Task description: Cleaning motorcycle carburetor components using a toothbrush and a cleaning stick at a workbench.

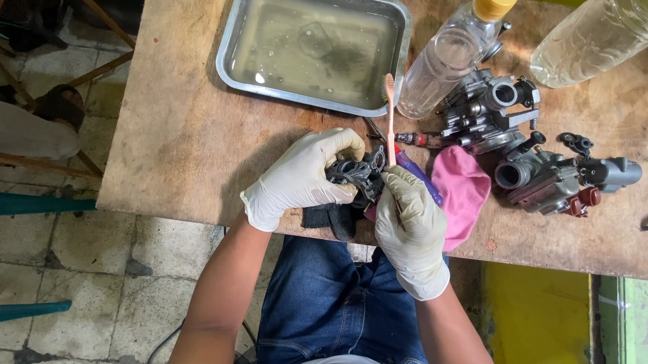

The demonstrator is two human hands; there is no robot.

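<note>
Head view: left hand (302,177), white glove, fingers wrapped around a dark grey metal engine part (358,172), held just above the near edge of the wooden table (186,129). Part looks grimy, cast, with round openings; most of it hidden under the glove. Right hand (410,225) pinches a pink toothbrush (390,122), handle upright, lower end against the part. Black cloth (330,218) underneath, pink rag (462,186) beside. Bottle (454,52) top right cut off.

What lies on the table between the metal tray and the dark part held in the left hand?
In the head view, mostly bare wooden table lies between the metal tray and the dark part in the left hand. Only the toothbrush from the right hand crosses it.
</note>
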